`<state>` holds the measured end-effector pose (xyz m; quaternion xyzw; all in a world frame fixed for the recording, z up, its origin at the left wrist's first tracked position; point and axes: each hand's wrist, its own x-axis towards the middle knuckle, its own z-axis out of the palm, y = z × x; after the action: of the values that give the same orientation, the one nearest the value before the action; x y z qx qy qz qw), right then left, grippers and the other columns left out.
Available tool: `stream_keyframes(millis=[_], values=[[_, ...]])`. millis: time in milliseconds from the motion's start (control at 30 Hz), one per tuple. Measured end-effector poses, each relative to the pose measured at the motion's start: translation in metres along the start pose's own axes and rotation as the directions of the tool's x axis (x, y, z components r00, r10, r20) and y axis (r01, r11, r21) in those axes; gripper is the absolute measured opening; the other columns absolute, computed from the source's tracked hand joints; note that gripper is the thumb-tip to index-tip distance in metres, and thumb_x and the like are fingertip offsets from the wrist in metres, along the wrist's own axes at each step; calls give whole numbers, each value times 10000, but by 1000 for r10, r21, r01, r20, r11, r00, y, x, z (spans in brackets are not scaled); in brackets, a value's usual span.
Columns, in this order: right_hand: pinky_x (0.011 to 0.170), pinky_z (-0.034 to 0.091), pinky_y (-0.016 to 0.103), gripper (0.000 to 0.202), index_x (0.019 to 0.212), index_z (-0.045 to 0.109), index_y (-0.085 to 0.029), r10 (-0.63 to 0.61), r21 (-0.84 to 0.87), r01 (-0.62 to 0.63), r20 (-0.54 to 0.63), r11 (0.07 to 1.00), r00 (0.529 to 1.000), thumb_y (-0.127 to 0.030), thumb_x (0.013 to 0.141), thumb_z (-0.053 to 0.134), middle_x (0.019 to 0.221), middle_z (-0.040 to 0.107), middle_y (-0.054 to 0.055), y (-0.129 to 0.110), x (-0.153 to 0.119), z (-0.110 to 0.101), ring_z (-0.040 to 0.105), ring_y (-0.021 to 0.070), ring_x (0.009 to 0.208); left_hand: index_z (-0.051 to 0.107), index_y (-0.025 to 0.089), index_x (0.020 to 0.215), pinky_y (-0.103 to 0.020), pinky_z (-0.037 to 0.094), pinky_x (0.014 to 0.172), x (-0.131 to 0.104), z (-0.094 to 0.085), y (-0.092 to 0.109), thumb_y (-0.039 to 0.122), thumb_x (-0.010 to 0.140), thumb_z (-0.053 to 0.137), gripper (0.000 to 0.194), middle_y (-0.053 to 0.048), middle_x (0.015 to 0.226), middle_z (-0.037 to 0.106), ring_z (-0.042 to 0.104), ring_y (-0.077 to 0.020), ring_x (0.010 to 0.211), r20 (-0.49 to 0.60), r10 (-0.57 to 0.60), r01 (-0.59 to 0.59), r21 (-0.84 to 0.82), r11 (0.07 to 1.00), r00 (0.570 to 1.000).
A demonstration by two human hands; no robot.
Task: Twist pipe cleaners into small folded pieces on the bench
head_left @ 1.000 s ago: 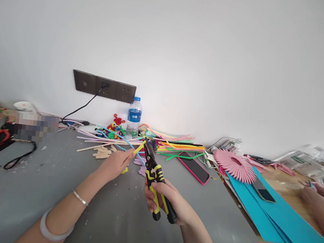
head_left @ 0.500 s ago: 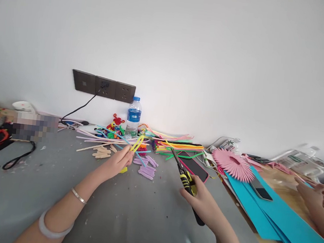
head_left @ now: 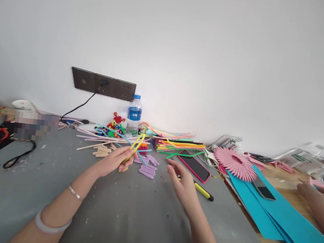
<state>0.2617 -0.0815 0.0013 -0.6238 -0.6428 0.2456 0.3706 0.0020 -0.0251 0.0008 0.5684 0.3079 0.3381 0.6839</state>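
Note:
My left hand [head_left: 118, 160] pinches a yellow pipe cleaner [head_left: 137, 144] bent into a narrow loop that points up and away. Part of a yellow piece shows under the fingers. My right hand [head_left: 183, 183] hovers over the grey table with thumb and fingers apart, holding nothing. Black-and-yellow pliers [head_left: 204, 191] lie beside and partly behind it, so their jaws are mostly hidden. Between the hands and a little farther off are folded purple pipe cleaner pieces [head_left: 147, 170]. Folded beige pieces [head_left: 101, 151] rest beyond my left hand.
Bundles of coloured pipe cleaners [head_left: 179, 147] lie along the wall near a water bottle [head_left: 134, 116]. A pink-cased phone [head_left: 194, 167] sits behind the pliers. Blue paper [head_left: 280, 209] and a pink paper fan [head_left: 234, 163] are at right, near another person's hands [head_left: 314, 197].
My right hand has let go of the pliers, which now lie on the table, and has moved left. My left hand still holds the yellow pipe cleaner, slightly lower.

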Motion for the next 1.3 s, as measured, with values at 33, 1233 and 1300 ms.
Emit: stream_keyframes(millis=[33,1233,1300], values=[[721,464,339,490,1131,627,-151,-17,132,5,96,991,995,-545,902,446,788,622,65,-13,6,9,578,209,738,557,159,920,-198,285,457,0,4,-2,511,926,476,362,55,611,441,323,-56,455,25,-16,16,15,1000,1000],[448,167,235,377,967,626,-153,-237,596,-179,551,783,800,-511,874,553,491,311,-98,-38,96,37,223,63,436,697,160,972,-260,471,592,6,-20,-2,455,802,662,342,-22,757,605,540,-134,622,-262,17,46,232,972,965],[453,180,231,358,903,630,-158,-238,450,-103,638,887,732,-508,869,558,507,337,-89,-39,93,31,245,62,449,676,172,1008,-255,474,603,7,-23,-3,448,797,670,348,-8,761,595,544,-133,638,-326,68,6,220,975,943]])
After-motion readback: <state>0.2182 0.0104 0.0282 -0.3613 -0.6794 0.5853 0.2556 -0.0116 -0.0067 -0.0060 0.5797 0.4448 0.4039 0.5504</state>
